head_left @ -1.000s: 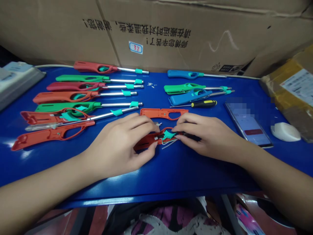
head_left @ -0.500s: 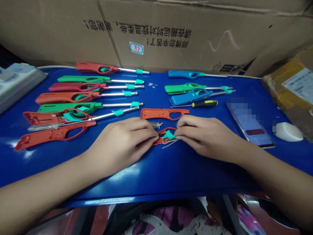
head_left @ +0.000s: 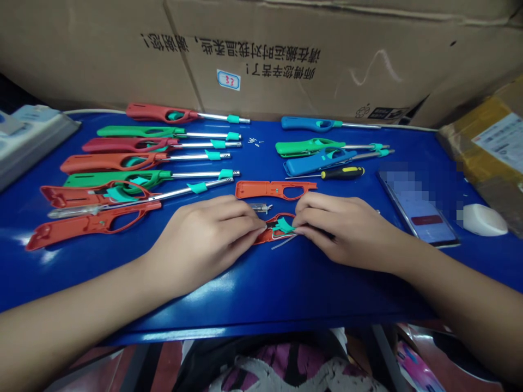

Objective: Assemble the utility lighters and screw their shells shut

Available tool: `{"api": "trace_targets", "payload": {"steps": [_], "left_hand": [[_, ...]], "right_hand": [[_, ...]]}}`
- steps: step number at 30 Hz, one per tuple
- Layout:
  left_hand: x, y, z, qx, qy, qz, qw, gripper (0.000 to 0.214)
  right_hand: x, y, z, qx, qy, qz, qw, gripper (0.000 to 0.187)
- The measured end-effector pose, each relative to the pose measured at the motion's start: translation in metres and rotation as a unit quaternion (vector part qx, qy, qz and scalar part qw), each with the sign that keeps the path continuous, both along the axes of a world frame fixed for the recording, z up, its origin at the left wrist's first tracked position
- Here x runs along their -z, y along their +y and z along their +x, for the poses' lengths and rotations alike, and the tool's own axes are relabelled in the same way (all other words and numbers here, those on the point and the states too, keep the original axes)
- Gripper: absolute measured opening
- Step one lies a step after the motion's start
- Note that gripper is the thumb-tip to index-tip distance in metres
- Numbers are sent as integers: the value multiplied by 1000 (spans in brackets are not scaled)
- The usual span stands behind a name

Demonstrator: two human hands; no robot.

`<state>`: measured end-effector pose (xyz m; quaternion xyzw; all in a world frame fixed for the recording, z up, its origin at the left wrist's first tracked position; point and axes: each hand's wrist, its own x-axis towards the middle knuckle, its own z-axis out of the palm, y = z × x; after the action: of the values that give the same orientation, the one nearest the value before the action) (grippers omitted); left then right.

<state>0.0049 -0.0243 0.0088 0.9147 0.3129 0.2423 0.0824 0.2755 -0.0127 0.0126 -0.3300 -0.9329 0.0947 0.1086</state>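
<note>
Between my hands lies an opened orange lighter half-shell [head_left: 265,236] with a teal trigger [head_left: 283,224] and a thin tube [head_left: 283,242] along its near side. My left hand [head_left: 216,234] is closed, its fingertips pinching the shell's left part. My right hand [head_left: 339,226] is closed too, thumb and fingers pinched at the trigger end of the shell; its fingers hide what exactly they grip. Just behind is a clear fuel tank [head_left: 260,208], partly covered by my left hand. Beyond it rests the other orange half-shell [head_left: 273,189], its hollow side up.
Several long-necked lighters [head_left: 134,161] lie in rows at left, one opened beside a half-shell [head_left: 93,223]. More lighters [head_left: 312,124] and a screwdriver [head_left: 342,173] are at right, near a phone [head_left: 420,209] and white mouse [head_left: 485,219]. A cardboard box [head_left: 261,32] walls the back.
Almost nothing differs. Both hands keep their pinch on the orange half-shell, with only tiny shifts of the fingers, and the view has moved very slightly.
</note>
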Motion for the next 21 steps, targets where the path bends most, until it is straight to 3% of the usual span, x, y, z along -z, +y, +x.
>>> {"api": "trace_targets", "payload": {"steps": [21], "left_hand": [[1,0,1,-5,-7,5,1000,14]], "right_hand": [[3,1,1,-26,13,30,999,21]]}}
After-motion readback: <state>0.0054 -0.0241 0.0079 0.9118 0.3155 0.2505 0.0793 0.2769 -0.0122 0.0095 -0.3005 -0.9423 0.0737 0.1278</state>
